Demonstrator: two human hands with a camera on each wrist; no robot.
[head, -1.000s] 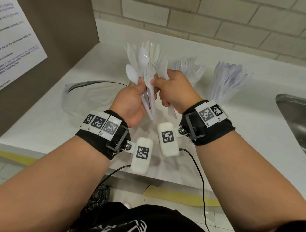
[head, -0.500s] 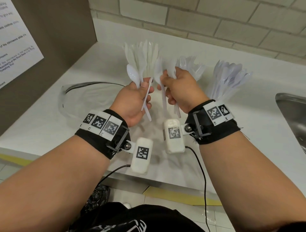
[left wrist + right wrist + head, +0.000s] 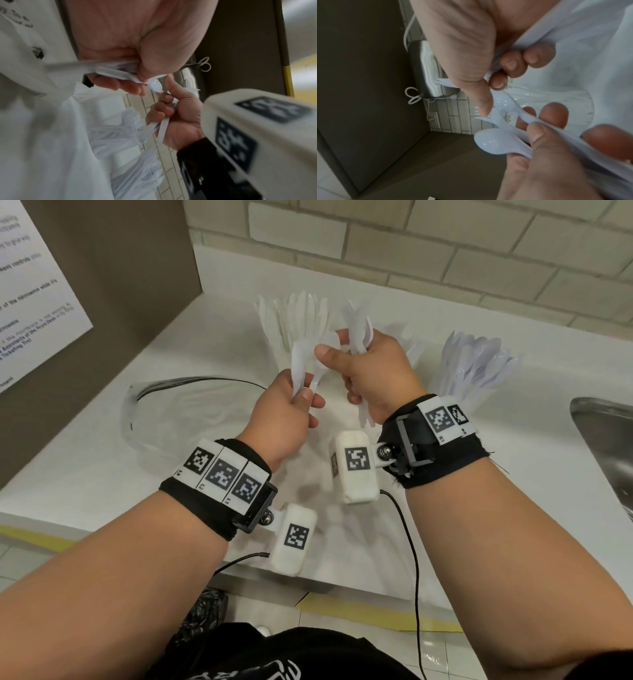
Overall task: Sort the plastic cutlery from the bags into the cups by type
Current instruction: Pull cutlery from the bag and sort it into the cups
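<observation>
My left hand (image 3: 306, 400) pinches the handles of a few white plastic pieces, among them a spoon (image 3: 494, 143) and a fork (image 3: 491, 119). My right hand (image 3: 337, 347) grips a bunch of cutlery (image 3: 359, 337) in its curled fingers, and its thumb touches the pieces held by the left hand. Three clear cups stand behind the hands: a knife cup (image 3: 294, 316), a fork cup (image 3: 412, 347) mostly hidden by the right hand, and a spoon cup (image 3: 479, 364). The left wrist view shows the spoon bowl (image 3: 155, 85) between both hands.
A clear plastic bag (image 3: 164, 419) lies crumpled on the white counter (image 3: 85, 474) to the left. A steel sink (image 3: 606, 436) is at the right edge. A brown wall panel (image 3: 120, 285) with a paper notice (image 3: 30, 285) closes the left side.
The right hand drew some pieces away from the left hand's bundle, then came back so its thumb touches the left hand's remaining pieces. The left hand has dropped lower and tilted.
</observation>
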